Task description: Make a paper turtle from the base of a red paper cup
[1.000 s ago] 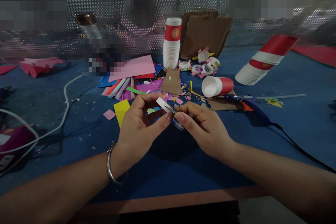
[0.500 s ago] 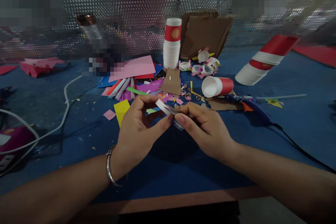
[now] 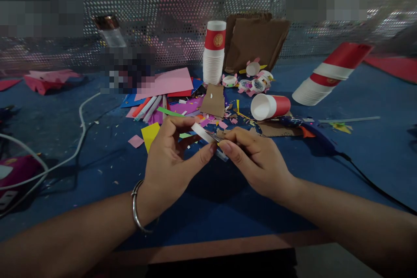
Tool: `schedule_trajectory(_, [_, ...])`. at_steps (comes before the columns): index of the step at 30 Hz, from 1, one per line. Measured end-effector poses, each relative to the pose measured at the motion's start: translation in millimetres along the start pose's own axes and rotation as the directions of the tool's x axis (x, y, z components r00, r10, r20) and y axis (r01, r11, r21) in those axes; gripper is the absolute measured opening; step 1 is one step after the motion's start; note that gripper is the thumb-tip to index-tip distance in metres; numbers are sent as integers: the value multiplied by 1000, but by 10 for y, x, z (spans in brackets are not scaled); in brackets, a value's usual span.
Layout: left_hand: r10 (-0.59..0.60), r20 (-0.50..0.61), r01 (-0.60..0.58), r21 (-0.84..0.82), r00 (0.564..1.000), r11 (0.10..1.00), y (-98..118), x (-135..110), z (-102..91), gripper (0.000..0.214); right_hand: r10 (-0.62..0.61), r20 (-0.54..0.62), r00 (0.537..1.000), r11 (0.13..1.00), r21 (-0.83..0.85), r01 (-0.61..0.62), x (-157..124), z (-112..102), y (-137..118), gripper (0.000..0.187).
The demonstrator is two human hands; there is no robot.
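My left hand (image 3: 172,158) pinches a narrow white paper strip (image 3: 202,133) between thumb and fingers, just above the blue table (image 3: 208,208). My right hand (image 3: 257,160) is closed around small scissors (image 3: 217,140), whose thin blades meet the strip where the two hands come together. Most of the scissors is hidden inside my right fist. A silver bangle sits on my left wrist.
Coloured paper scraps (image 3: 182,108) and markers (image 3: 148,107) litter the table ahead. A red paper cup (image 3: 269,106) lies on its side, beside a blue glue gun (image 3: 312,132) with its cord. Cup stacks (image 3: 213,54) (image 3: 329,76), cardboard (image 3: 257,43) and white cables (image 3: 65,156) surround them.
Both hands and the strip have shifted slightly up and left; the grip looks the same.
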State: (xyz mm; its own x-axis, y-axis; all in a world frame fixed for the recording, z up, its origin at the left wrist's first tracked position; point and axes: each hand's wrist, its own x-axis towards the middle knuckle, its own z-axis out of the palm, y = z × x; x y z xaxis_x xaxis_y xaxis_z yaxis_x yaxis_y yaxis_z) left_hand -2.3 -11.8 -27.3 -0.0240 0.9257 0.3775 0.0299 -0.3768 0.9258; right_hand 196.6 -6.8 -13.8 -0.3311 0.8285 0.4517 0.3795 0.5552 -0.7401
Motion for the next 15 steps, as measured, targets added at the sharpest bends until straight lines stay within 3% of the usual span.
schedule_trajectory(15, [124, -12, -122, 93, 992, 988, -47, -9, 14, 44, 17, 4, 1000, 1000, 9, -17, -12, 11, -3, 35])
